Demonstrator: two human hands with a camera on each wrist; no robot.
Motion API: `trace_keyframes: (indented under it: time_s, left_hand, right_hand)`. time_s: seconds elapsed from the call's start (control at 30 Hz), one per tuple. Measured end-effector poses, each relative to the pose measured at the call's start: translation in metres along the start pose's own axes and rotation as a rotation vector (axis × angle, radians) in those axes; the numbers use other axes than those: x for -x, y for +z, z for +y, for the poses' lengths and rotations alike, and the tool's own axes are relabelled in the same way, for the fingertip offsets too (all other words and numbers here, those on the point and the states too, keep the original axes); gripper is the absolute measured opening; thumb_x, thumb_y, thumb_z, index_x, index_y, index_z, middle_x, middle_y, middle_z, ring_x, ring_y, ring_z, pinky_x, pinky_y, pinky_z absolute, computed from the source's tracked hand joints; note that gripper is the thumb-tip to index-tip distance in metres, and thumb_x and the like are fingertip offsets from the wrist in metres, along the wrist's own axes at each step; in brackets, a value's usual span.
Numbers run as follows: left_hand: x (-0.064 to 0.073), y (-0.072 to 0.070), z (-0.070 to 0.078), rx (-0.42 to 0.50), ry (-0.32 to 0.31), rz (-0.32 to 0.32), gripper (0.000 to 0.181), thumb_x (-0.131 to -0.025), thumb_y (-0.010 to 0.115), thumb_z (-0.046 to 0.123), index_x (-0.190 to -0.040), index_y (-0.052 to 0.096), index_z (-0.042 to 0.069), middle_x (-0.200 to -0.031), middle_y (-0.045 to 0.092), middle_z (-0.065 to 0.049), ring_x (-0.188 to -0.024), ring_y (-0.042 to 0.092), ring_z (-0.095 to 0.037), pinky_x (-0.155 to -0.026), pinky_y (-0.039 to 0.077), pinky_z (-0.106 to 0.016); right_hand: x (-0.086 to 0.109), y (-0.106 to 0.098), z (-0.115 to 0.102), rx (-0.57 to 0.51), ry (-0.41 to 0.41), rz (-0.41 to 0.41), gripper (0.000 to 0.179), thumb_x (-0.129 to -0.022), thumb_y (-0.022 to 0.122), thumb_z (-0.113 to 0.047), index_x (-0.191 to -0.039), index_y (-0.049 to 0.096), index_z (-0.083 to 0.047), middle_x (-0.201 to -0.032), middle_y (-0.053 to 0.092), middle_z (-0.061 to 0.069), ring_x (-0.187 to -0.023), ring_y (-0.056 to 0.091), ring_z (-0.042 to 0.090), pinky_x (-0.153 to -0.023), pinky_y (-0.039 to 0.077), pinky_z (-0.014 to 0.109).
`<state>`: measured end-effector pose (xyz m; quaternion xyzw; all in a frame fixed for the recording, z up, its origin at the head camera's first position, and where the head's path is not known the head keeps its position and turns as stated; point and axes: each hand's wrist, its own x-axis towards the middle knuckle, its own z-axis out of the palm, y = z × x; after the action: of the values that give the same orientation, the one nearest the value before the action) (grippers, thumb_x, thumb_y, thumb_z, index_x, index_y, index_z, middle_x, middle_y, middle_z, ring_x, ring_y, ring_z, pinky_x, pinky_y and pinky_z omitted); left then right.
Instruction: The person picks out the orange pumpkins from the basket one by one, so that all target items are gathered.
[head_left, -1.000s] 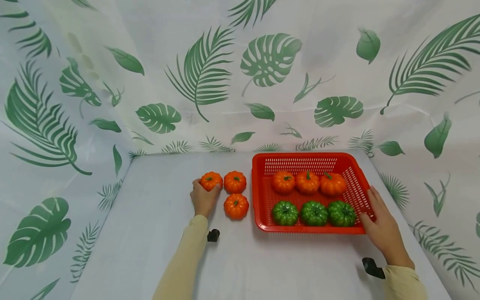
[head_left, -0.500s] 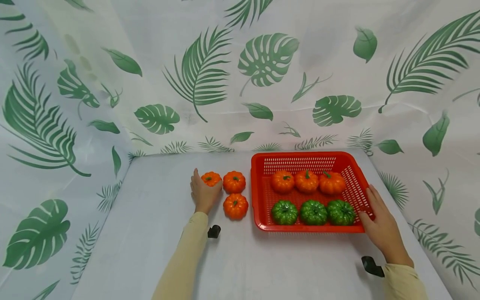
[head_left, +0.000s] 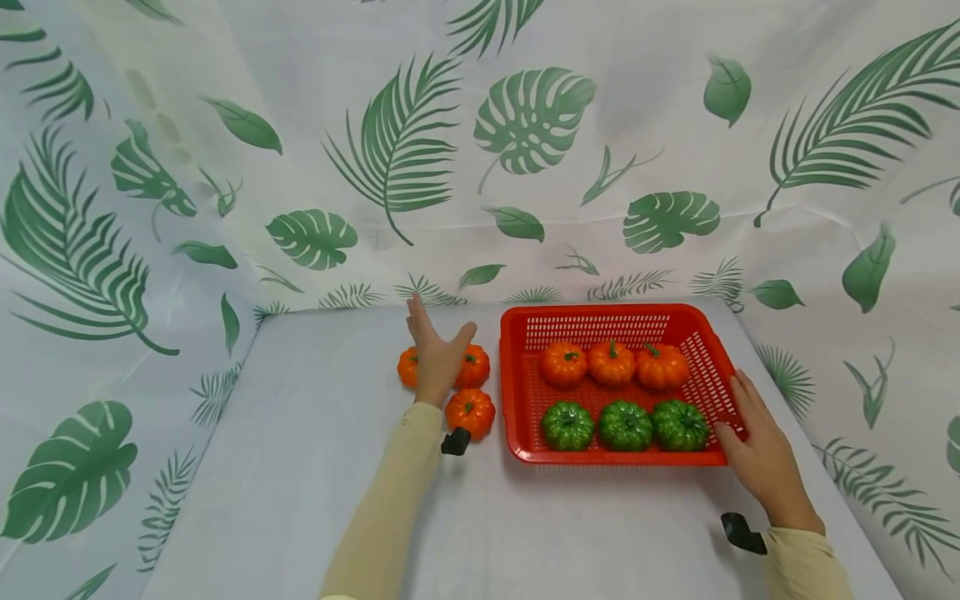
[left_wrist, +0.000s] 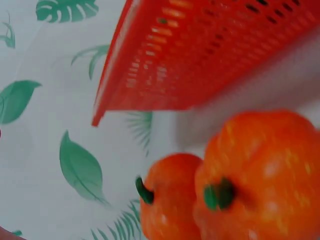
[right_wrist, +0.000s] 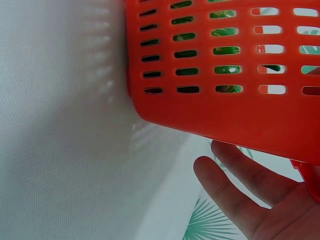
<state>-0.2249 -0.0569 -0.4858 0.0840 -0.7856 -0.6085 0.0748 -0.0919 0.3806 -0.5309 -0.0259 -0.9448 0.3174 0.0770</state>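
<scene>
My left hand [head_left: 438,360] hovers over the orange toy pumpkins left of the basket, fingers extended, thumb spread, holding nothing. It partly covers the far-left pumpkin [head_left: 407,368] and the one beside it [head_left: 476,367]. A third orange pumpkin [head_left: 470,415] sits nearer, by the wrist. In the left wrist view, two orange pumpkins [left_wrist: 265,165] lie beside the red basket. At the right end of the red plastic basket [head_left: 510,383], my right hand [head_left: 772,467] holds the rim, thumb over it and fingers [right_wrist: 225,192] along the outside.
Inside the basket, three orange pumpkins [head_left: 612,364] stand in a back row and three green ones [head_left: 626,427] in a front row. A leaf-printed white sheet [head_left: 420,250] rises behind the white tabletop [head_left: 300,467]. Each wrist bears a black mount [head_left: 455,442].
My left hand has let go of the far-left orange pumpkin, lifted and shifted right with its fingers spread. That pumpkin stays in place. My right hand remains at the basket's rim.
</scene>
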Motion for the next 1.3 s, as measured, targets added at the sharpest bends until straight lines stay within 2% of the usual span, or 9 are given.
trace_keyframes:
  time_s: [0.27, 0.5, 0.63, 0.77, 0.97, 1.17, 1.3]
  left_hand:
    - [0.006, 0.030, 0.021, 0.135, 0.020, -0.113, 0.101, -0.099, 0.072, 0.041, -0.173, 0.005, 0.033, -0.179, 0.007, 0.005, -0.162, 0.015, -0.026, -0.126, 0.020, -0.061]
    - [0.010, 0.054, 0.028, 0.187, 0.049, -0.185, 0.094, -0.101, 0.073, 0.033, -0.173, 0.013, 0.026, -0.177, 0.017, 0.003, -0.160, 0.021, -0.027, -0.125, 0.027, -0.057]
    - [0.013, 0.067, 0.031, 0.208, 0.063, -0.239, 0.092, -0.101, 0.072, 0.034, -0.173, 0.017, 0.022, -0.176, 0.022, 0.002, -0.158, 0.025, -0.030, -0.123, 0.033, -0.054]
    - [0.015, 0.080, 0.031, 0.208, 0.061, -0.284, 0.091, -0.100, 0.073, 0.036, -0.172, 0.020, 0.019, -0.175, 0.025, -0.001, -0.156, 0.029, -0.032, -0.121, 0.036, -0.056]
    - [0.017, 0.096, 0.031, 0.126, 0.036, -0.376, 0.090, -0.099, 0.074, 0.041, -0.171, 0.024, 0.020, -0.174, 0.026, -0.004, -0.158, 0.029, -0.031, -0.124, 0.030, -0.056]
    - [0.018, 0.109, 0.025, -0.046, -0.004, -0.511, 0.095, -0.096, 0.074, 0.059, -0.171, 0.027, 0.026, -0.176, 0.023, -0.006, -0.159, 0.028, -0.031, -0.122, 0.032, -0.059]
    - [0.017, 0.117, 0.019, -0.154, -0.030, -0.581, 0.098, -0.094, 0.074, 0.062, -0.171, 0.027, 0.025, -0.176, 0.024, -0.008, -0.160, 0.024, -0.030, -0.123, 0.032, -0.059]
  right_hand:
    - [0.000, 0.000, 0.000, -0.004, 0.004, -0.007, 0.073, -0.109, 0.048, -0.015, -0.171, 0.012, -0.005, -0.179, 0.007, 0.014, -0.159, 0.015, 0.050, -0.111, 0.022, 0.082]
    - [0.002, -0.001, -0.003, -0.011, 0.002, 0.006, 0.073, -0.108, 0.048, -0.013, -0.171, 0.013, -0.005, -0.178, 0.009, 0.015, -0.158, 0.016, 0.051, -0.112, 0.023, 0.082]
    - [0.001, -0.001, -0.003, -0.010, -0.003, 0.014, 0.073, -0.108, 0.048, -0.013, -0.171, 0.014, -0.005, -0.178, 0.010, 0.015, -0.158, 0.017, 0.051, -0.112, 0.023, 0.082]
    - [0.001, -0.001, -0.003, -0.012, -0.013, 0.018, 0.072, -0.107, 0.048, -0.013, -0.171, 0.015, -0.004, -0.178, 0.011, 0.015, -0.158, 0.018, 0.051, -0.112, 0.022, 0.081]
    - [0.001, -0.002, -0.002, -0.018, -0.014, 0.023, 0.072, -0.108, 0.049, -0.013, -0.171, 0.016, -0.004, -0.178, 0.011, 0.015, -0.158, 0.018, 0.051, -0.112, 0.022, 0.081]
    - [0.001, -0.002, -0.002, -0.028, -0.018, 0.025, 0.071, -0.108, 0.049, -0.012, -0.171, 0.016, -0.004, -0.178, 0.012, 0.015, -0.157, 0.019, 0.052, -0.111, 0.024, 0.082]
    - [0.001, -0.002, -0.002, -0.031, -0.015, 0.022, 0.071, -0.108, 0.049, -0.013, -0.171, 0.016, -0.005, -0.178, 0.012, 0.015, -0.157, 0.020, 0.052, -0.110, 0.025, 0.082]
